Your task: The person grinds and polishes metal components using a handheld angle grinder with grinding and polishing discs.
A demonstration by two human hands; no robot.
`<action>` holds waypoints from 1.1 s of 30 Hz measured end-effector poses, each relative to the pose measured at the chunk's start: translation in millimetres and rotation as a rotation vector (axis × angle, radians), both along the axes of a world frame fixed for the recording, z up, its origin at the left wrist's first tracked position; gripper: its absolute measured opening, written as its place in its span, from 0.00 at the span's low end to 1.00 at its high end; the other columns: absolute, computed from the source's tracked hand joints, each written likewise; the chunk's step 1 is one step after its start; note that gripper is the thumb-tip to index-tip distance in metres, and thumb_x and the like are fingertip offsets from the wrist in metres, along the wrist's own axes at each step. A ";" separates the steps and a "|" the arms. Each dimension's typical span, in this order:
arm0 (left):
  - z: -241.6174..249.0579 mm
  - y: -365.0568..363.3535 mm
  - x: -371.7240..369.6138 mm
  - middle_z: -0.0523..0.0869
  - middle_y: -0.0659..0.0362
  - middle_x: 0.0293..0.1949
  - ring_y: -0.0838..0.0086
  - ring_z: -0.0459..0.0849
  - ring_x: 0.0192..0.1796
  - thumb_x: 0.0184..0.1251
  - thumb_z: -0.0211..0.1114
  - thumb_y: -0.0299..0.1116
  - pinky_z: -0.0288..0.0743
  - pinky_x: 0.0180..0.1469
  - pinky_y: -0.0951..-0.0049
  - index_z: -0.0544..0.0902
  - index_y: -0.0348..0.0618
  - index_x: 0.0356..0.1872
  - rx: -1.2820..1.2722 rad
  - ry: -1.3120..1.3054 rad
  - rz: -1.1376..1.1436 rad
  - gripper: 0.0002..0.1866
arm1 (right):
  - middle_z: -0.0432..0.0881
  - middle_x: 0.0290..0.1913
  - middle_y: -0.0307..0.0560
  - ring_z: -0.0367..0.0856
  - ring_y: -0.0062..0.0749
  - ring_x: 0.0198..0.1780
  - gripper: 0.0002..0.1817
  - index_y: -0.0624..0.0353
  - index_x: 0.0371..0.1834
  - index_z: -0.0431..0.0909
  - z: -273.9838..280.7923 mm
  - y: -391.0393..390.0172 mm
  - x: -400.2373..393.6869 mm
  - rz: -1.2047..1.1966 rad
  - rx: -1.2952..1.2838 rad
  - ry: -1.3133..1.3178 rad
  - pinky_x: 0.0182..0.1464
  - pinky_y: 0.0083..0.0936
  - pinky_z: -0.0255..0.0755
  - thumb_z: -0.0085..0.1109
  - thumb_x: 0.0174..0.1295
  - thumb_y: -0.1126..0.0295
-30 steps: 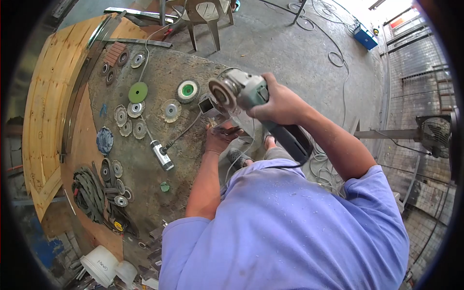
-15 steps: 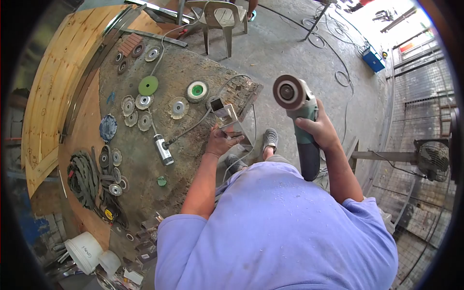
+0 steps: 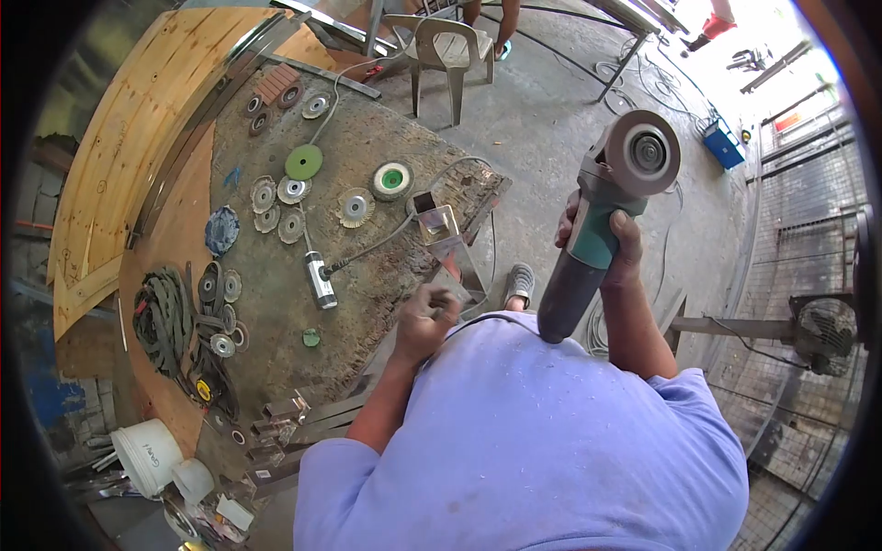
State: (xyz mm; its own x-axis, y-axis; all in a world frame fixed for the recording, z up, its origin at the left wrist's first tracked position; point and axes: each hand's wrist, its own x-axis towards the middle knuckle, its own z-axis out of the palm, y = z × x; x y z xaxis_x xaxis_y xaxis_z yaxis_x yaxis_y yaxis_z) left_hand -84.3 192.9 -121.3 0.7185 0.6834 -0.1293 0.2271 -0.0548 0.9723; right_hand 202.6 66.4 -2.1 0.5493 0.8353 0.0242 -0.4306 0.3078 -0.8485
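Note:
My right hand [image 3: 626, 253] grips an angle grinder [image 3: 593, 241] by its green and dark body, raised in front of my chest. Its round disc [image 3: 634, 165] faces up towards me. My left hand [image 3: 425, 323] has its fingers curled, just short of a shiny square metal tube [image 3: 439, 226] at the bench edge. A gap shows between hand and tube. Whatever lies inside those curled fingers is hidden. A dark cord [image 3: 496, 317] runs between the left hand's side and the grinder's rear end.
Several flap discs [image 3: 356, 208], a green disc [image 3: 303, 163] and a silver straight tool [image 3: 320, 280] lie on the worn bench [image 3: 367, 138]. A plastic chair [image 3: 450, 55], a blue box [image 3: 723, 145] and a fan [image 3: 820, 332] stand around. Another person's leg [image 3: 508, 23] shows behind the chair.
My left hand has let go of the square tube and drawn back towards my body. The grinder has moved up and right, its disc turning to the right. The view has shifted slightly.

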 end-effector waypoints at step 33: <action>112.5 -37.3 167.3 0.81 0.44 0.62 0.61 0.79 0.66 0.58 0.78 0.55 0.71 0.70 0.64 0.68 0.31 0.72 -0.344 -0.154 -0.386 0.50 | 0.78 0.52 0.57 0.87 0.49 0.51 0.56 0.67 0.72 0.62 -19.3 37.9 73.3 0.545 0.236 0.159 0.51 0.46 0.86 0.69 0.56 0.29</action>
